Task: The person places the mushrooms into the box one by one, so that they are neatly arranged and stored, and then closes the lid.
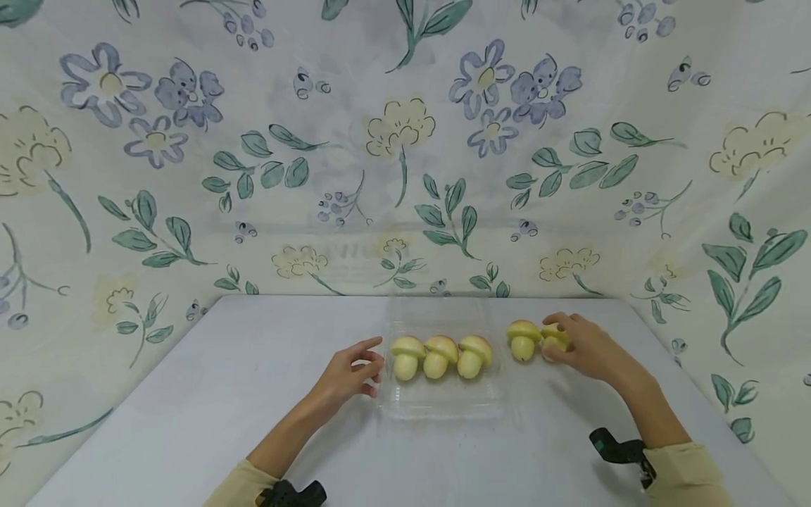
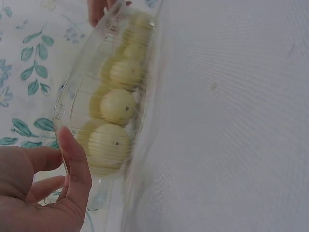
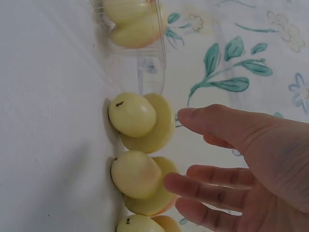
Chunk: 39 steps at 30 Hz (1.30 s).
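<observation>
In the head view, a clear plastic container (image 1: 443, 408) holds three pale yellow mushroom-shaped pieces (image 1: 407, 359) with reddish-topped caps, in a row. At its left side is my left hand (image 1: 350, 373), fingers bent loosely; in the left wrist view the fingertips touch the container's clear wall (image 2: 72, 92). Right of the container stands another mushroom-shaped piece (image 1: 523, 341), and my right hand (image 1: 589, 346) reaches over its neighbour. The right wrist view shows thumb and fingers (image 3: 212, 188) spread around the caps, gripping none. A further piece (image 3: 140, 224) is partly cut off there.
Everything stands on a white tabletop (image 1: 266, 345). Behind it hangs a floral cloth (image 1: 355, 211), which also runs along both sides. Black wrist mounts (image 1: 617, 447) sit at the sleeve cuffs.
</observation>
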Each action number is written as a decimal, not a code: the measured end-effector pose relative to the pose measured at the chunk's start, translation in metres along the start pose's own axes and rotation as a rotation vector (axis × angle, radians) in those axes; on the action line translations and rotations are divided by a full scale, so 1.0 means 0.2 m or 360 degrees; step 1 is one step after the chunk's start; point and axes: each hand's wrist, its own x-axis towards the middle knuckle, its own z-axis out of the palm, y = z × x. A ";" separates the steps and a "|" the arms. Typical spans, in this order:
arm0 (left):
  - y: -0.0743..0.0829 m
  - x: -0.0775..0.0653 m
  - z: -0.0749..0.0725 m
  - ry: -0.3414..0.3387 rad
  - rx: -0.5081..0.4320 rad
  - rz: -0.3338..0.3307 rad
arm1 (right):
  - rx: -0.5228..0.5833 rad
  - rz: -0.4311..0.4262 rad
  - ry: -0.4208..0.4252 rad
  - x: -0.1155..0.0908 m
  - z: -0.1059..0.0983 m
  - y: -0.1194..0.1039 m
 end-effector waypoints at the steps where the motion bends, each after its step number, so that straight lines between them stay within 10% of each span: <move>1: 0.00 0.00 0.00 -0.0006 0.0003 0.0004 | 0.0013 0.0008 -0.0005 0.00 0.00 0.00; 39: 0.01 0.00 0.00 -0.0007 0.0006 -0.0002 | -0.0088 0.0298 -0.0044 -0.06 -0.06 0.23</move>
